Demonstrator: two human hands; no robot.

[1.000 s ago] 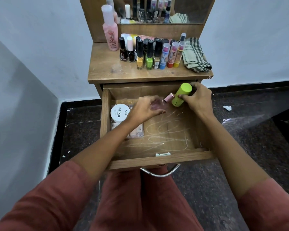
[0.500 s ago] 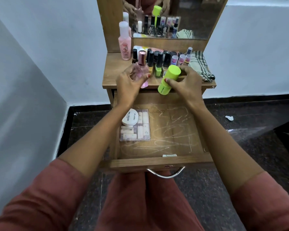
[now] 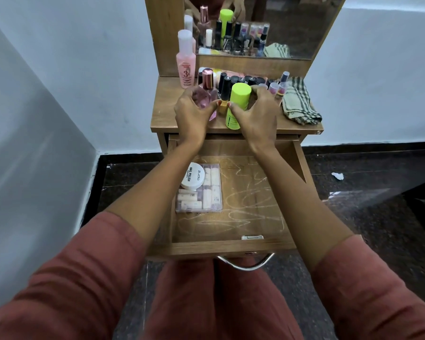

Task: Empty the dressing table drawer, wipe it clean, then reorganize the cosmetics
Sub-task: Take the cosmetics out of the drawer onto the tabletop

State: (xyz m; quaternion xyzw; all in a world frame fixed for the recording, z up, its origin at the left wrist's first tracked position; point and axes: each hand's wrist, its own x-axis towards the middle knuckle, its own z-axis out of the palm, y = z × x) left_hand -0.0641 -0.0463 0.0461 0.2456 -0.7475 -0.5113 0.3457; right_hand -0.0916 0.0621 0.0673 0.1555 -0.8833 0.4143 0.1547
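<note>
I'm looking at the dressing table [image 3: 167, 119], its drawer [image 3: 231, 247] hanging open below. Both hands are up at the tabletop's front edge, close together. The left hand [image 3: 192, 116] is wrapped round a pink perfume bottle [image 3: 205, 100], and the right hand [image 3: 259, 116] grips an upright lime-green tube [image 3: 239, 99]. In the drawer's left half there's a clear box [image 3: 207, 204] with a white nail polish jar [image 3: 193, 179] sitting on it.
</note>
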